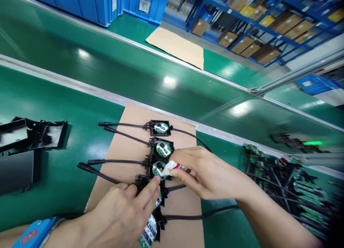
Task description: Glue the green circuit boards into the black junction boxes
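My right hand [199, 171] is closed around a white tube with red marking [173, 166]. The tube's nozzle tip meets a round green circuit board [158, 168] seated in a small black housing, and a white strip of paste shows there. My left hand [129, 201] lies over the units nearer me, fingers stretched, its fingertips at the lower edge of that same board. Farther off, two housings hold boards [163, 148] [161, 128] bearing looped white paste. Closer to me, another board [149, 232] is partly hidden by my left hand.
A cardboard sheet [131, 122] lies under the row, with black cables [123, 162] running out both sides. Black cases [49, 135] sit at left. Several boards with cables [309, 190] are heaped at right. Beyond a glossy partition [134, 65] stand blue bins [143, 4].
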### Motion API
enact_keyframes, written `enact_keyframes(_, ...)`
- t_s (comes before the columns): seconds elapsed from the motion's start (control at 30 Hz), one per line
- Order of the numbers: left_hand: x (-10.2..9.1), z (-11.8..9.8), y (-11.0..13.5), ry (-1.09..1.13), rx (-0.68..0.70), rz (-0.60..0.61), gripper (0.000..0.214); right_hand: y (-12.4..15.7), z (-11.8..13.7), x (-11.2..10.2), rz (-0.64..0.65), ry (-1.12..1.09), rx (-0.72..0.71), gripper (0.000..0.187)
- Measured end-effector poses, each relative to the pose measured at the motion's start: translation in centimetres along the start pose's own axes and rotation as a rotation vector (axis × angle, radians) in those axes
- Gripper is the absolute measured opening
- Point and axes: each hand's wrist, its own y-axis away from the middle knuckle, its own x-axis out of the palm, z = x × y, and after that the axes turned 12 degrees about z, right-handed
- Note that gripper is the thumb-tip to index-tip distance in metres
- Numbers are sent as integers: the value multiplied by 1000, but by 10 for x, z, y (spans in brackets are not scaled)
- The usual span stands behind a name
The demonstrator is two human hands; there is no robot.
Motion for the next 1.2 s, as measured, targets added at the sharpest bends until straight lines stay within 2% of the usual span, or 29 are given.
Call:
enact_keyframes(0.33, 0, 0, 1, 12, 5, -39, 67, 12, -3, 1, -12, 9, 44, 24)
enact_keyframes(0.7, -9, 3, 0, -16, -8, 3, 65, 2, -16, 4, -71, 39, 35, 25)
enact_keyframes(0.8, -5, 3, 2, -36, -1, -76, 62, 8, -15, 3, -93, 68, 61, 24)
enact_keyframes(0.87, 1, -2, 5, -61, 10, -171, 56, 14, -10, 3, -123, 56, 78, 22)
enact_keyframes(1.03, 28, -22, 11, -147, 50, -574, 27, 23, 17, 15, -147, -33, 24, 15)
enact_keyframes(1.1, 36, -28, 12, -158, 45, -616, 24, 21, 27, 25, -131, -37, -2, 16)
enact_keyframes(1.2, 40, -32, 13, -163, 40, -568, 26, 10, 36, 39, -99, -12, -8, 21)
